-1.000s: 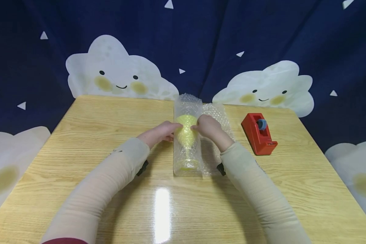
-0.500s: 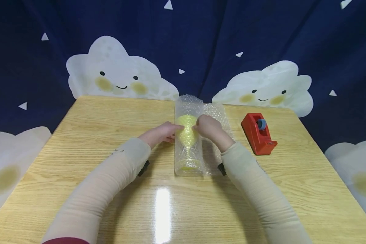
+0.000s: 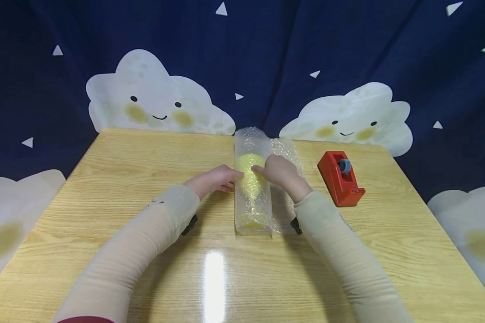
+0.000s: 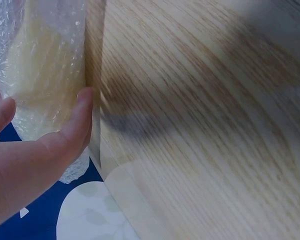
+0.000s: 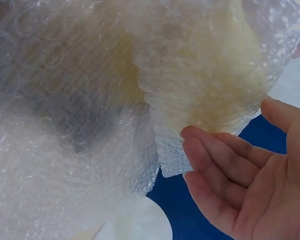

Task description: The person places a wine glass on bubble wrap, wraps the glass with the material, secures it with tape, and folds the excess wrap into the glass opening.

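A yellow goblet-shaped thing (image 3: 252, 190) lies inside a roll of bubble wrap (image 3: 252, 142), seen blurrily through the layers. From the roll's right side a loose flap of bubble wrap (image 5: 50, 165) spreads flat over the table. My left hand (image 3: 216, 178) holds the roll's left side, thumb on top and fingers low against it; the left wrist view shows the fingers (image 4: 80, 117) along the wrapping. On the opposite side my right hand (image 3: 281, 171) holds the roll, thumb on top. Its bent fingers (image 5: 210, 155) touch the wrap in the right wrist view.
A red tape dispenser (image 3: 341, 179) with a blue-grey tape core stands on the wooden table (image 3: 145, 157), right of the flap. Behind the table's far edge hangs a dark blue curtain (image 3: 258, 54) with white clouds. The roll's far end reaches that edge.
The roll has shifted slightly to the right, toward the loose flap, with both hands staying on it. The tape dispenser stands where it was.
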A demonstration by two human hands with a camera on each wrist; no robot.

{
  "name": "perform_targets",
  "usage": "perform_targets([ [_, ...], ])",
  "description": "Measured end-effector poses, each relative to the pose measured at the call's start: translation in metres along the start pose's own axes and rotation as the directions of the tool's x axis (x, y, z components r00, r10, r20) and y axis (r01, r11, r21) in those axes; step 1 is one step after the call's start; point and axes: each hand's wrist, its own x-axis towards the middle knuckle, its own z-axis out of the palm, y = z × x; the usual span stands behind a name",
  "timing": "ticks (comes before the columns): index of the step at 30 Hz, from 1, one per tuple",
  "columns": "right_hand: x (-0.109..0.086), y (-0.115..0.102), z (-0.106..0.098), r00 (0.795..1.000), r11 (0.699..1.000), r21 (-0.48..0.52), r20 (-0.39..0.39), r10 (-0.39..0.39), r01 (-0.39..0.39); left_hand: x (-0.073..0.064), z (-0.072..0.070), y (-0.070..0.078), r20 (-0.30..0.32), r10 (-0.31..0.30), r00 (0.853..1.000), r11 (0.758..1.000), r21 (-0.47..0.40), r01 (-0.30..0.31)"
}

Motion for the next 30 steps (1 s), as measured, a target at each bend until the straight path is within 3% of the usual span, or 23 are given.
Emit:
perform_targets([
  [15, 0.0013, -0.0008, 0.0015, 1.000, 1.000, -0.009, -0.026, -0.004, 0.003, -0.0017, -0.0022, -0.0009, 0.052, 0.028, 0.998, 1.000, -0.012, -0.028],
  [30, 0.0003, -0.0080, 0.0074, 0.998, 1.000, -0.006, -0.057, 0.018, -0.019, 0.0049, 0.0026, 0.0015, 0.011, -0.006, 1.000, 0.998, -0.059, 0.007],
])
